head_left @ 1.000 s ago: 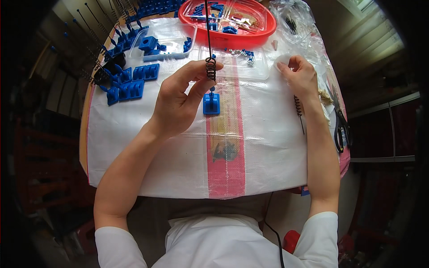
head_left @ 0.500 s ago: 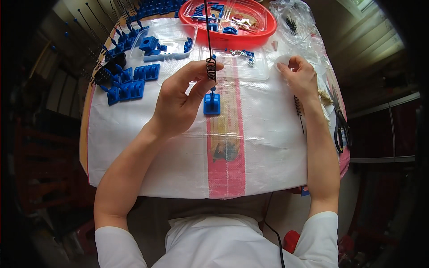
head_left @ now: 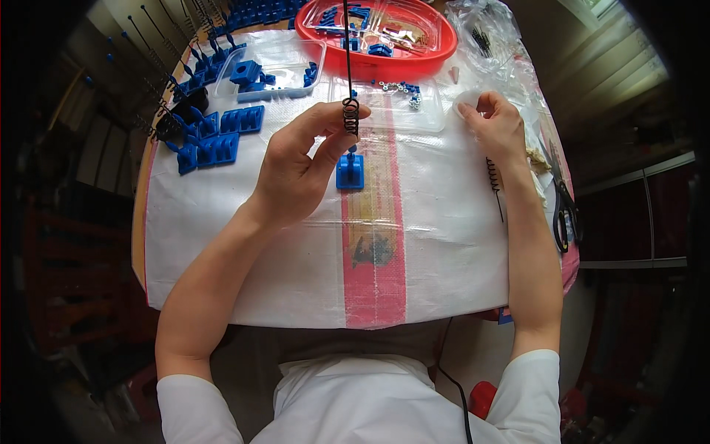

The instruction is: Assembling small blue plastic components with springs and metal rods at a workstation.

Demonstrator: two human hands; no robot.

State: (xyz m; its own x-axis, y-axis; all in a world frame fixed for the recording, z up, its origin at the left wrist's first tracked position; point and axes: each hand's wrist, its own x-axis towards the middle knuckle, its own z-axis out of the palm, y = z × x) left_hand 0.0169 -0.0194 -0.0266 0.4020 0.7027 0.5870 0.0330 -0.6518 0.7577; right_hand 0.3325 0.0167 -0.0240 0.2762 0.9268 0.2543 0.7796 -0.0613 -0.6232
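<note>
White-covered table [head_left: 281, 270] | left fingers [head_left: 325, 113] pinch black spring [head_left: 351, 118], blue base [head_left: 350, 175] below | right fingers [head_left: 493, 107] bunched at pale disc [head_left: 464, 100], grip unclear

The spring [head_left: 351, 118] looks metal, the blue base [head_left: 350, 180] glossy plastic, the table cover [head_left: 455, 259] shiny woven plastic.

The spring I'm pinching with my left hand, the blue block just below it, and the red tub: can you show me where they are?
Spring [head_left: 351, 118]: head view, middle of its coils.
Blue block [head_left: 350, 175]: head view, middle of its body.
Red tub [head_left: 399, 69]: head view, its near wall.
</note>
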